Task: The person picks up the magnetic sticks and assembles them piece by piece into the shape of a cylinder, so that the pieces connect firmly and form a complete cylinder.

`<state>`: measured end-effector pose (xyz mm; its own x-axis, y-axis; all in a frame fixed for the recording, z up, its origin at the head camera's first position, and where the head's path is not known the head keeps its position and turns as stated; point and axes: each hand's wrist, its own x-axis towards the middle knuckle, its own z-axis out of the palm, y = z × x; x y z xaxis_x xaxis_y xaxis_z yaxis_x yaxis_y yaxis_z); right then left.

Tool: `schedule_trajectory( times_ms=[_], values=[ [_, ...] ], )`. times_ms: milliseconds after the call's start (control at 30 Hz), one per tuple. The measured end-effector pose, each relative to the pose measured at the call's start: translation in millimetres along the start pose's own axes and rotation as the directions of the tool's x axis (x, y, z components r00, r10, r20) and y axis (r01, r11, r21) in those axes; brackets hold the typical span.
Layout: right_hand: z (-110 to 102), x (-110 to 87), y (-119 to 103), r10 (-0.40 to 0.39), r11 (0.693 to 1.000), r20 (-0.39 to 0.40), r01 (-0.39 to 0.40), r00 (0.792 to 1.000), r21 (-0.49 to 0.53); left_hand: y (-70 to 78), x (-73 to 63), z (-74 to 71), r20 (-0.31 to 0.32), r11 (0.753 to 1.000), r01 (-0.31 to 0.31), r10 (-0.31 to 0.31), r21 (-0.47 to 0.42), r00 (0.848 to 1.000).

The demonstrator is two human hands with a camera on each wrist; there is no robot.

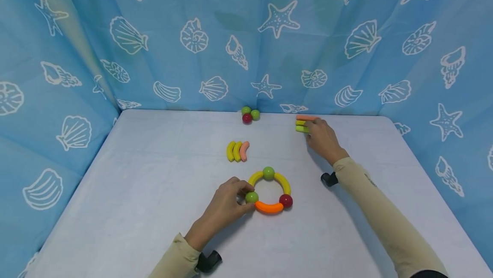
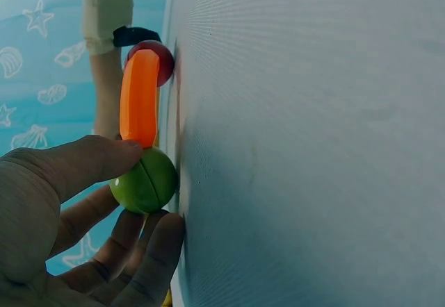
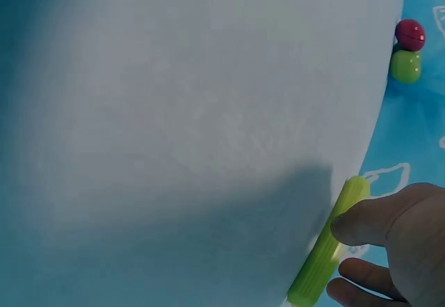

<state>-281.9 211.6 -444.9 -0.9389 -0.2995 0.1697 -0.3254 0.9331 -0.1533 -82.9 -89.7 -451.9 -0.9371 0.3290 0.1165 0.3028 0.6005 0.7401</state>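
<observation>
A ring of curved yellow pieces, a curved orange piece, two green balls and a dark red ball lies toward the front of the table. My left hand grips the ring's left green ball, thumb where the orange piece meets it, fingers round the far side. At the back right, my right hand pinches a light green stick, its thumb on the near side. A yellow stick and a salmon stick lie right behind, partly covered by the fingers.
Two curved yellow pieces and a curved salmon piece stand side by side mid-table. Behind them, two green balls and a dark red ball cluster near the back edge. A blue shell-patterned curtain surrounds the white table.
</observation>
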Motion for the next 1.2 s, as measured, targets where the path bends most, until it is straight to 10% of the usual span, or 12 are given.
schedule_trajectory(
  times_ms=[733,1200],
  values=[
    [0,8.2,-1,-0.06,0.989,0.064,0.068,0.996,-0.128,1.4,-1.3,-0.8,-0.018,1.0,-0.024,0.024,0.01,1.0],
    [-20,-17.3,-27,-0.006,0.958,-0.085,0.03,0.996,0.285,2.2,-2.1,-1.8,-0.006,1.0,-0.027,0.027,-0.005,1.0]
  ],
)
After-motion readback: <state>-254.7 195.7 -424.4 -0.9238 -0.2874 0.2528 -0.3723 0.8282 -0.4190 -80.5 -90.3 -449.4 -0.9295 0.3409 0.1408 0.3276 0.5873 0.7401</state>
